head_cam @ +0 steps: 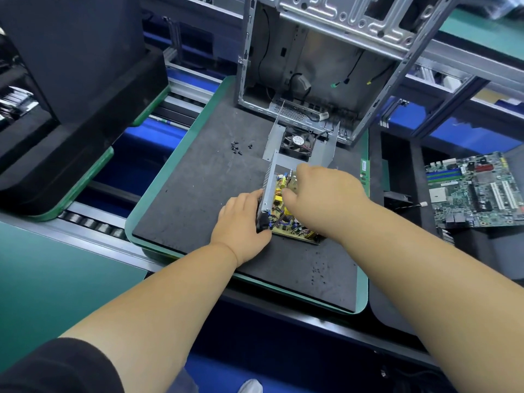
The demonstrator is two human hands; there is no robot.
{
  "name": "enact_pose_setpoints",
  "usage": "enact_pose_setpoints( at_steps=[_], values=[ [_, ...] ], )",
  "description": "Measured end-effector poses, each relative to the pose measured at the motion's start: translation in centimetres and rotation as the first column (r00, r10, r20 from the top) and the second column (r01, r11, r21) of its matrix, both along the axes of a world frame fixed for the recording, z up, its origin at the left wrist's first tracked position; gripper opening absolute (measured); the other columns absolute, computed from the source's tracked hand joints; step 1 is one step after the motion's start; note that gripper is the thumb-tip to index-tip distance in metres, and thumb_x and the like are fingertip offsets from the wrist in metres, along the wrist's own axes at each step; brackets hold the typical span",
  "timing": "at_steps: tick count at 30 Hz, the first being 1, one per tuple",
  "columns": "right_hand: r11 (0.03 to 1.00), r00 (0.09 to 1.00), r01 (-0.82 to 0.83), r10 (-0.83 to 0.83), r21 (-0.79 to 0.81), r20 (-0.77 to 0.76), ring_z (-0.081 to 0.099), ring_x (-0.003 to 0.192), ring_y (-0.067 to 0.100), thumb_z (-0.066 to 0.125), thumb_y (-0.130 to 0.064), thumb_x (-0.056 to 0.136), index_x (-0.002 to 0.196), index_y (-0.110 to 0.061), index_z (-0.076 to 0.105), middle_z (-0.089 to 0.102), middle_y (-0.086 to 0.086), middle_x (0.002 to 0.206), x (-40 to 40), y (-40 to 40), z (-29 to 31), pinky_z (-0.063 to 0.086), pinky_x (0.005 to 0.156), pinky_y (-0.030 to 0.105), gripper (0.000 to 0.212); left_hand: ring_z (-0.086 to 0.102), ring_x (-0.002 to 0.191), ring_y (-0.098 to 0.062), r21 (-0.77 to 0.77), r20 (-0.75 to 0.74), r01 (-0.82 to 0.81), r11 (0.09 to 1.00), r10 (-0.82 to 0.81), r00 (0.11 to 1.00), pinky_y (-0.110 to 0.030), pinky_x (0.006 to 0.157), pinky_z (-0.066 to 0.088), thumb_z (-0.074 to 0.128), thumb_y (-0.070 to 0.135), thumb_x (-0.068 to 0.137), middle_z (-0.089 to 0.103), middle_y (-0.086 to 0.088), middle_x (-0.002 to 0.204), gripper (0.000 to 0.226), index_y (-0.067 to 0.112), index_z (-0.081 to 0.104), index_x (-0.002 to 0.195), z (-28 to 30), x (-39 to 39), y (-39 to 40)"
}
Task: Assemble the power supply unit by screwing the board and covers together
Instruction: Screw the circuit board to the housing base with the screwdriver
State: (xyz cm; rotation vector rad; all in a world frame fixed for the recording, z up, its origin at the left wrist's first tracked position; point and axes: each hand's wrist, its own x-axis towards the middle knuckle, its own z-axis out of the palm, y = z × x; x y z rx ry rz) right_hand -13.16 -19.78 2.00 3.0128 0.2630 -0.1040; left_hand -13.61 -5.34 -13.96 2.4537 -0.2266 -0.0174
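The power supply's metal lower cover [268,184] lies on the dark foam mat [198,194] with the yellow circuit board [286,222] inside it. My left hand [241,222] grips the cover's left wall near the black cable bundle. My right hand [326,194] reaches into the cover from the right, fingers curled over the board's components; what they touch is hidden. Just behind lies the other cover half with the black fan [297,143]. Several small black screws [237,147] lie loose on the mat to the left of it.
An open metal computer case [326,66] stands at the back of the mat. A green motherboard [476,191] lies at the right. A black monitor-like unit [71,95] sits on a tray at the left, over a roller conveyor [93,222].
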Motion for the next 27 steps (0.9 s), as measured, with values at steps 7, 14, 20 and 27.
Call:
enact_pose_setpoints(
  at_steps=[7,14,20,27],
  values=[
    [0.991,0.995,-0.103,0.103,-0.081,-0.004,0.044,0.06,0.023,0.049,-0.046,0.098,0.088,-0.017,0.044,0.041,-0.002,0.068,-0.6,-0.6,0.3,0.03,0.051,0.029,0.031,0.036,0.121,-0.019,0.0,-0.009,-0.001,1.0,0.001,1.0,-0.035,0.105,0.032,0.064,0.04,0.075,0.046,0.007,0.13,0.081,0.035,0.028,0.147,0.0,0.1,0.0],
    [0.98,0.997,0.004,0.013,-0.2,0.079,0.029,0.046,0.015,0.028,-0.041,0.103,0.063,-0.019,0.044,0.036,-0.001,0.057,-1.4,1.3,-0.9,0.021,0.046,0.022,0.048,0.038,0.118,-0.019,-0.026,-0.006,-0.011,1.0,0.011,1.0,-0.034,0.104,0.032,0.064,0.037,0.075,0.047,0.007,0.126,0.076,0.035,0.032,0.144,0.0,0.0,-0.1],
    [0.993,0.995,0.098,-0.096,0.06,-0.037,0.044,0.069,0.026,0.044,-0.039,0.092,0.091,-0.016,0.04,0.038,-0.002,0.072,-0.7,0.8,0.2,0.019,0.048,0.028,0.023,0.035,0.12,-0.019,-0.026,-0.03,0.001,1.0,-0.002,1.0,-0.034,0.107,0.029,0.061,0.036,0.075,0.045,0.006,0.128,0.078,0.034,0.029,0.146,0.4,-0.2,0.0],
    [0.99,0.994,0.111,-0.11,-0.088,0.008,0.035,0.05,0.015,0.046,-0.051,0.098,0.064,-0.017,0.039,0.041,0.0,0.062,-0.1,-0.1,0.5,0.021,0.044,0.025,0.049,0.035,0.12,-0.019,-0.018,-0.033,0.013,1.0,-0.013,0.999,-0.034,0.107,0.028,0.06,0.037,0.073,0.044,0.006,0.128,0.082,0.034,0.026,0.148,0.6,-0.1,0.1]
  ],
)
